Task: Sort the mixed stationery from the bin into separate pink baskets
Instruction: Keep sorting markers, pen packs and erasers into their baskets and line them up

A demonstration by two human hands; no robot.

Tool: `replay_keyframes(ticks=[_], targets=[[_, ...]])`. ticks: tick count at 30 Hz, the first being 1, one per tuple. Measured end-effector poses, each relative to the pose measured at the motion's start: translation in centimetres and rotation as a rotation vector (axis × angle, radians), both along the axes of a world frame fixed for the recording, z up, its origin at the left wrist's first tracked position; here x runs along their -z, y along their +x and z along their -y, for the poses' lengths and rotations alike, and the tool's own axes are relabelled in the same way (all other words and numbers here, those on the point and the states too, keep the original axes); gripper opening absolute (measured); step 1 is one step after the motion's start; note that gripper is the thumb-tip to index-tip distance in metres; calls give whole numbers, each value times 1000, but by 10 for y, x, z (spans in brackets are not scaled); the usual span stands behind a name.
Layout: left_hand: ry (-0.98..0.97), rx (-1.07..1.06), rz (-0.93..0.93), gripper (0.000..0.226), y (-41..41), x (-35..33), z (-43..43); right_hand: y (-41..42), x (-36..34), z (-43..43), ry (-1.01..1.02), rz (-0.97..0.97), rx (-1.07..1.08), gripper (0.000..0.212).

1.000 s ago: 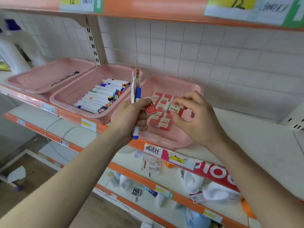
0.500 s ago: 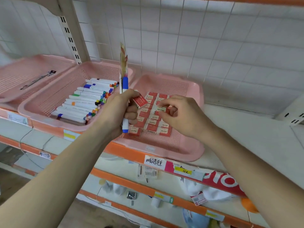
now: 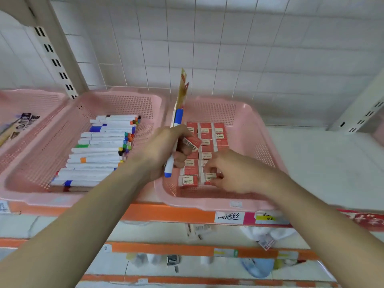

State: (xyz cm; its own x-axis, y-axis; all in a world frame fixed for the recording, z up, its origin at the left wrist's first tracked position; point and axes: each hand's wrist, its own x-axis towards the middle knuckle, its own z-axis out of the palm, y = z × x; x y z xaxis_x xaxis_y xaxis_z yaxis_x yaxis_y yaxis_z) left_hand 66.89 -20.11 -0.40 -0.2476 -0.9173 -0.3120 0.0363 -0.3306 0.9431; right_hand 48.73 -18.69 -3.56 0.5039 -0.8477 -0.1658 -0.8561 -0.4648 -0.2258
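Observation:
Three pink baskets stand in a row on the orange-edged shelf. My left hand (image 3: 166,150) grips a bundle upright: a white marker with blue ends (image 3: 174,142), a flat packaged item (image 3: 181,94) sticking up, and a red eraser (image 3: 192,143) at the fingertips. My right hand (image 3: 232,173) is down inside the right basket (image 3: 259,134), its fingertips pinching a red and white eraser (image 3: 209,176) in the front row of several erasers (image 3: 204,140). The middle basket (image 3: 143,100) holds several white markers (image 3: 97,154) with coloured caps.
The left basket (image 3: 37,98) holds dark packaged items (image 3: 22,121). A slotted shelf upright (image 3: 56,59) rises behind the baskets. White shelf surface (image 3: 322,163) lies to the right of the eraser basket. Lower shelves carry small goods and price labels (image 3: 228,217).
My right hand has gone down from in front of the basket into it with an eraser, reaching the front row. The view tilted down and closer. The left hand keeps its bundle.

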Motion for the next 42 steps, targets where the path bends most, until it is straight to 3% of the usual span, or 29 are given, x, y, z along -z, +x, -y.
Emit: replay_keyframes(ticks=[8,12,17,21,25,27,33,39,42], targets=[[-87,63,-52,20,3,6,-3,10,9,-9,46,8,102,16],[-119,61,-7,23,-3,7,-6,12,10,-4,34,-3,161,10],[-115,56,33,22,-5,9,-6,11,13,-2,59,58,200,16],[-124,45,51,17,-5,9,-6,-2,4,-5,-59,309,320,6],[-150,29,77,15,-7,11,-6,-13,-20,-8,-53,542,370,35],[-166,42,105,17,-11,11,-7,-10,-28,-10,-47,522,316,45],[-192,52,208,26,-16,5,-16,-8,-33,-9,-137,459,272,32],[-248,38,487,19,-17,2,-16,-28,-20,-5,9,205,291,16],[-256,126,707,30,-20,4,-17,-30,-13,-11,63,106,277,13]])
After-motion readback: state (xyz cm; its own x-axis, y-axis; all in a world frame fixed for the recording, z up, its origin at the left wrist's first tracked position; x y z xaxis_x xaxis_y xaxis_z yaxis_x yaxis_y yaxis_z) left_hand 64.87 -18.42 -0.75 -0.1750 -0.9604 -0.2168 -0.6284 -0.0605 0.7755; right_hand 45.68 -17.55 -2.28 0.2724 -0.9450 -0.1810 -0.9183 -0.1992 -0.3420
